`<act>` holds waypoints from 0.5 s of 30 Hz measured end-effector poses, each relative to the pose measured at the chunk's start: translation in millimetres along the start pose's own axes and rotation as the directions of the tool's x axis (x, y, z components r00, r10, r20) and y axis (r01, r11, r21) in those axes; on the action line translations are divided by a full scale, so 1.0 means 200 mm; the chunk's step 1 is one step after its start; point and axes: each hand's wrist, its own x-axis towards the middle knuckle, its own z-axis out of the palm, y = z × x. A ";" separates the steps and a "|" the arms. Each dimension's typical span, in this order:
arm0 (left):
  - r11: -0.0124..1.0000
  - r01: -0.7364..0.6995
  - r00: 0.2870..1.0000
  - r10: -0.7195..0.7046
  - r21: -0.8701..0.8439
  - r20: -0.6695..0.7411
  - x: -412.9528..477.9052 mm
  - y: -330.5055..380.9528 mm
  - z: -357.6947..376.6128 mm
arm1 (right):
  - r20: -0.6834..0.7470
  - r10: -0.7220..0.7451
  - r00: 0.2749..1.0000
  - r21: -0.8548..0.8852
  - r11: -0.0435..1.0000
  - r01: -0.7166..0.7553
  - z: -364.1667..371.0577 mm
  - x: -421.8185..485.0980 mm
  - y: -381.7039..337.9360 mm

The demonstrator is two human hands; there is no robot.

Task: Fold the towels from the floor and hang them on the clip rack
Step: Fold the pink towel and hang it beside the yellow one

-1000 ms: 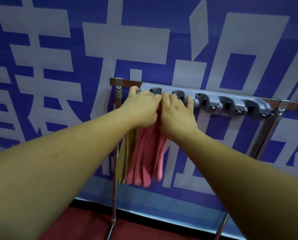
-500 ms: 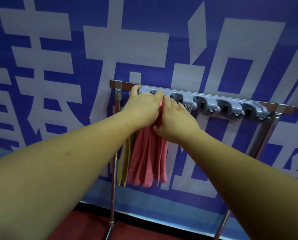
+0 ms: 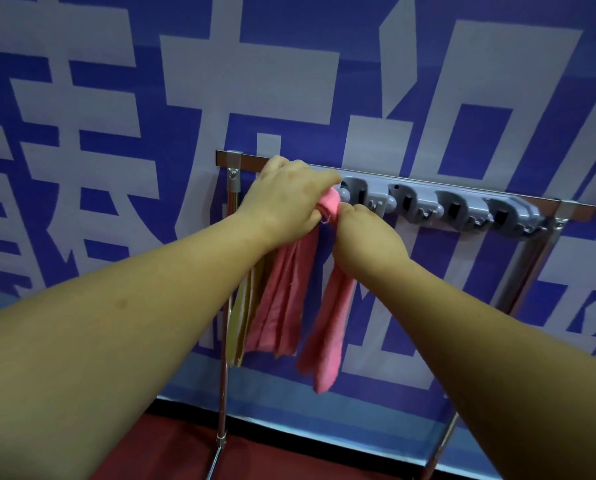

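The left hand [image 3: 289, 202] and right hand [image 3: 369, 240] both grip one pink towel [image 3: 276, 306] against the grey clip rack [image 3: 463, 206]. One yellow towel [image 3: 241, 327] hangs beside it, and four clips stand bare.

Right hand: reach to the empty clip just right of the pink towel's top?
Likely yes. The right hand is just below that empty clip, nothing between them. But it grips the pink towel, so it would bring that along.
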 end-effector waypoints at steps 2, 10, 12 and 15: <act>1.000 0.011 0.998 -0.013 0.028 0.063 -0.01 0.00 0.01 | 0.035 -0.028 0.999 0.082 0.996 0.025 0.00 -0.01 0.01; 0.993 0.076 0.932 -0.104 0.094 0.347 -0.03 0.06 -0.07 | 0.149 0.011 0.989 0.251 0.967 -0.049 -0.07 -0.11 0.02; 0.992 0.120 0.919 -0.125 0.037 0.375 -0.05 0.07 -0.12 | 0.159 0.023 0.987 0.218 0.974 -0.058 -0.13 -0.15 0.04; 0.977 0.210 0.930 -0.190 -0.033 0.314 -0.12 0.12 -0.22 | 0.145 0.069 0.987 0.173 0.981 -0.094 -0.24 -0.24 0.10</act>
